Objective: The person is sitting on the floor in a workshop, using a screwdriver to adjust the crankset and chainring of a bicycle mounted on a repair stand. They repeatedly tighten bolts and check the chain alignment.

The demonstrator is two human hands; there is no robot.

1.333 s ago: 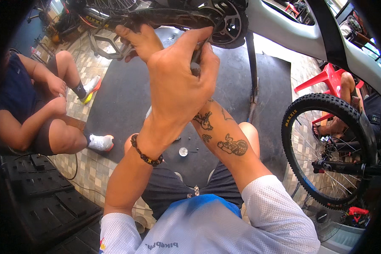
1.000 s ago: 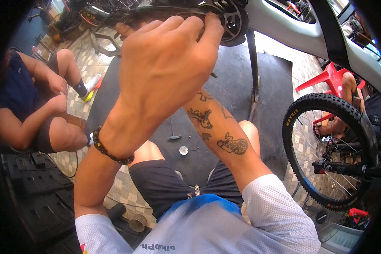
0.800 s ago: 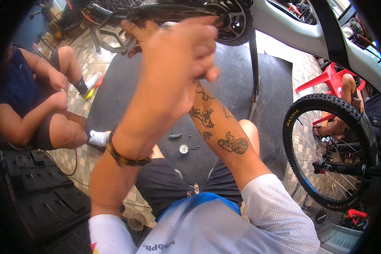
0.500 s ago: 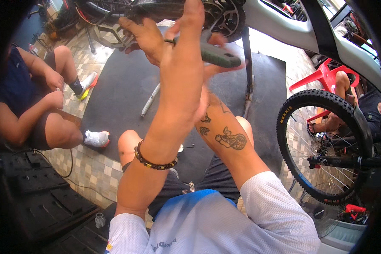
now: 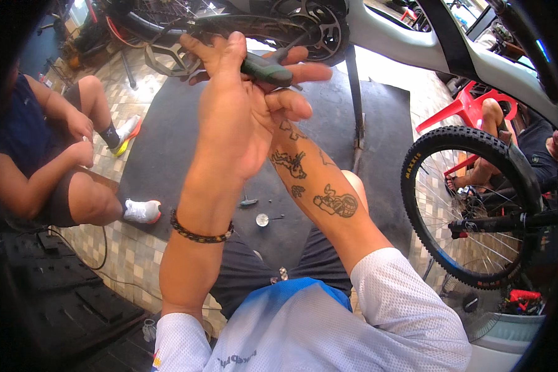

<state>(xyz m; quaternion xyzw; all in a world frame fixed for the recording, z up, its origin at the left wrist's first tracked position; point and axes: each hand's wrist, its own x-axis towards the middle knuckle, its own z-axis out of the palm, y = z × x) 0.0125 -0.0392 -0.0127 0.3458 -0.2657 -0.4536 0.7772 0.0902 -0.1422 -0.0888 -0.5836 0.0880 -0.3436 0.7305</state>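
Observation:
My left hand (image 5: 239, 124), palm up with loosely spread fingers, holds a dark green tool handle (image 5: 268, 70) below the crank and chainring (image 5: 322, 40) of a bicycle. A dark shaft runs up from the handle toward the crank. My tattooed right forearm crosses behind my left hand. My right hand (image 5: 211, 53), partly hidden, grips the silver platform pedal (image 5: 166, 62) at the upper left. Below my hands, a small round silver piece (image 5: 261, 221) and a T-handled tool (image 5: 248, 202) lie on the black mat (image 5: 155, 142).
A seated person (image 5: 56, 142) is at my left. Another person (image 5: 536, 161) sits at the far right beside a red plastic chair (image 5: 468, 108). The bicycle's white frame (image 5: 390, 31) spans the upper right, above its front wheel (image 5: 409, 186). Black slabs (image 5: 56, 285) lie lower left.
My left hand has turned palm up and its fingers have loosened, exposing the green handle. That handle now sits farther left. My right hand remains at the pedal.

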